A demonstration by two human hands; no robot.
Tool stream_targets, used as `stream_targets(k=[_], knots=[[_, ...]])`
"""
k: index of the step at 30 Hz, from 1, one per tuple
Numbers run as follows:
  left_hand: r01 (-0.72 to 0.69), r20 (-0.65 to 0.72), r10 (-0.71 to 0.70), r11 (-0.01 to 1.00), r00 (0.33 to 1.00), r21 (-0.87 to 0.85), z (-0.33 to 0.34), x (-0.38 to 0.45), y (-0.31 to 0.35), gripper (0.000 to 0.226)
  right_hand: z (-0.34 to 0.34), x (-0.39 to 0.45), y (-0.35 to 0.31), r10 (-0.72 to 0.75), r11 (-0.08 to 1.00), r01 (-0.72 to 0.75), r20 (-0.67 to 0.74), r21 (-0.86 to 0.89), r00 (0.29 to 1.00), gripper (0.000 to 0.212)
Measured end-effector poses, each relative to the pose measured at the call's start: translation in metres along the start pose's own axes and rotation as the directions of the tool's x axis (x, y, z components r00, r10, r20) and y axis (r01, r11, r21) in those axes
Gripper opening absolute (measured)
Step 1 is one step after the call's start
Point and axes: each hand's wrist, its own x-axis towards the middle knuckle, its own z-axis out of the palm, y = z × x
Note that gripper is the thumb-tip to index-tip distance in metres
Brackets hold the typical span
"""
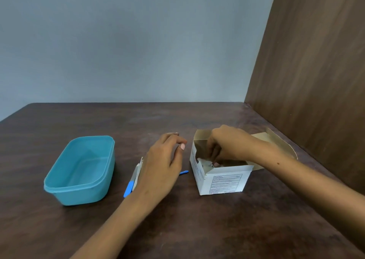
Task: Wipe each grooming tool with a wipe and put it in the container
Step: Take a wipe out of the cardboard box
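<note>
Right hand (227, 146) reaches into the open white cardboard box (221, 179), fingers curled around a white wipe (206, 162) inside. Box label print is too blurred to read. Left hand (160, 165) hovers over the table (197, 229), fingers loosely curled, holding nothing. Blue-handled grooming tools (131, 181) lie partly beneath it, beside the teal container (79, 171).

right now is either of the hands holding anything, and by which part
The left hand holds nothing. The right hand reaches inside the open wipe box, fingers at a white wipe; a firm pinch cannot be confirmed.
</note>
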Motion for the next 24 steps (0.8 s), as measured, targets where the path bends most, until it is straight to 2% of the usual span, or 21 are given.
stream_targets(k=[10, 16, 24], knots=[[-0.001, 0.013, 0.001, 1.0, 1.0, 0.022, -0.002, -0.001, 0.002, 0.022, 0.006, -0.003, -0.006, 0.028, 0.988, -0.034, -0.045, -0.149, 0.999, 0.015], [-0.024, 0.006, 0.023, 0.999, 1.0, 0.049, -0.003, 0.0, 0.001, 0.021, -0.011, -0.015, 0.006, 0.074, 0.99, -0.058, -0.118, 0.128, 0.99, 0.013], [0.005, 0.017, -0.005, 1.0, 1.0, 0.028, -0.014, 0.0, 0.007, 0.022, -0.015, -0.046, 0.004, 0.228, 0.89, -0.068, -0.311, 0.451, 0.922, 0.011]])
